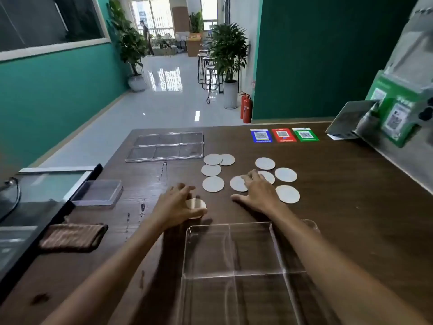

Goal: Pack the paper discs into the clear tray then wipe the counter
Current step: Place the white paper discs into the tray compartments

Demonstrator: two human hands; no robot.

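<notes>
Just beyond the clear tray at the surface's near edge, the left hand clamps its grip on one paper disc; the right hand, fingers spread, presses loose discs farther back. Left is nearer the tray.

Daylight pours from the far windows and glares in white streaks on the glossy floor. The dark counter before me is evenly, softly lit. My left hand is smeared with motion blur; soft shadows sit under my arms. Wide-angle distortion bends the edges, and the right side blurs.
</notes>
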